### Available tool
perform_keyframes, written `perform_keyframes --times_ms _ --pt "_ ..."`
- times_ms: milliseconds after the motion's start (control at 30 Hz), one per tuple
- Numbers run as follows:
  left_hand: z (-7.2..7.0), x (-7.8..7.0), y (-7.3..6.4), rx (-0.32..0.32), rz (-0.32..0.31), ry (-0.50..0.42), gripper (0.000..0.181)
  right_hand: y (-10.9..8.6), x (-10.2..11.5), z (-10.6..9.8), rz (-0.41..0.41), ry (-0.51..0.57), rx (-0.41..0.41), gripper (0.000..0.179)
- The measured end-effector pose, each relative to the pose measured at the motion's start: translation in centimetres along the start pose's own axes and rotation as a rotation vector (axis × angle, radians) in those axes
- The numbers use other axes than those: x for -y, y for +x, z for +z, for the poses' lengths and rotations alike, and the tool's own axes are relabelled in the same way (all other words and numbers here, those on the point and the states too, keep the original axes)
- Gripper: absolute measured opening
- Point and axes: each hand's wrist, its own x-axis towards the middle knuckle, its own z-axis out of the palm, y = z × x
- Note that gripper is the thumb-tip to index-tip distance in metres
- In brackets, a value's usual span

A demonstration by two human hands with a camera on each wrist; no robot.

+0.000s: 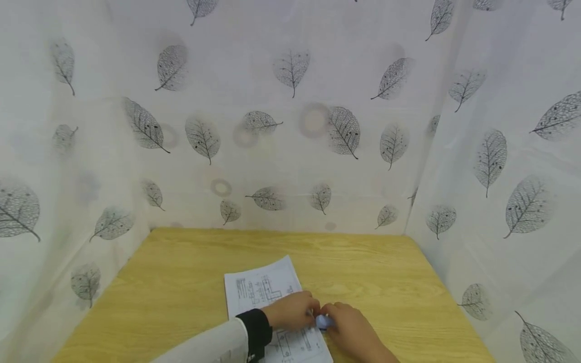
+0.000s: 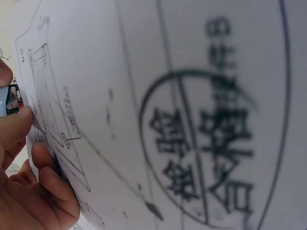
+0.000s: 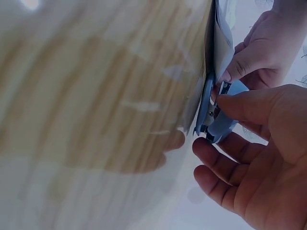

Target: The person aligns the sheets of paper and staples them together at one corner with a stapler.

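Note:
A stack of printed drawing sheets (image 1: 268,282) lies on the table, its pages showing part outlines and, in the left wrist view, an oval stamp (image 2: 192,148) close up. My left hand (image 1: 292,310) reaches across the sheets (image 2: 110,96) and pinches their right edge. Just beside it, my right hand (image 1: 351,327) holds a small blue stapler (image 1: 324,321) between thumb and fingers. In the right wrist view the stapler (image 3: 225,117) sits at the paper edge, its lower arm low near the tabletop. Whether paper lies between its arms I cannot tell.
A yellow wood-grain table (image 1: 181,272) carries the sheets. White curtains (image 1: 290,151) printed with grey leaves hang behind it and along both sides. A black band (image 1: 255,327) circles the left wrist over a white sleeve (image 1: 213,345).

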Motion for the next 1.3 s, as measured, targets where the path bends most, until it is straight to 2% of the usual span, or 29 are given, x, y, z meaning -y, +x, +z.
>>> perform_keyframes --times_ms 133,233,367,500,700,800,900,1000,1067,1300 --pt "-0.3 -0.1 0.0 -0.001 -0.008 -0.010 0.009 0.0 0.1 -0.1 -0.044 0.007 -0.002 0.032" --pt "-0.5 -0.2 -0.1 0.004 0.003 -0.018 0.004 -0.2 0.4 -0.2 -0.053 0.048 0.055 0.030" --pt "-0.6 -0.6 -0.3 0.026 -0.028 -0.047 0.003 -0.6 0.9 -0.6 0.013 0.097 0.163 0.028" --pt "-0.5 -0.8 -0.4 0.027 -0.058 -0.023 0.003 -1.1 1.3 -1.4 0.102 0.125 0.263 0.031" --pt "-0.5 -1.1 -0.5 0.025 -0.082 -0.001 0.009 -1.6 1.9 -2.2 0.204 0.109 0.390 0.030" --pt "-0.4 -1.3 -0.4 0.033 -0.091 -0.012 0.010 -2.0 2.4 -2.4 0.245 0.094 0.404 0.030" --pt "-0.3 -1.4 -0.3 0.034 -0.069 0.000 0.010 -2.3 2.8 -2.6 0.267 0.077 0.404 0.040" --pt "0.0 -1.4 0.0 0.031 -0.029 0.047 0.010 -2.5 2.9 -2.6 0.255 0.041 0.397 0.047" --pt "0.3 -1.3 0.2 0.023 0.003 0.083 0.010 -2.5 3.0 -2.6 0.244 0.020 0.397 0.045" --pt "0.7 -1.5 0.6 0.011 0.085 0.112 0.011 -2.6 2.8 -2.4 0.208 -0.029 0.379 0.043"
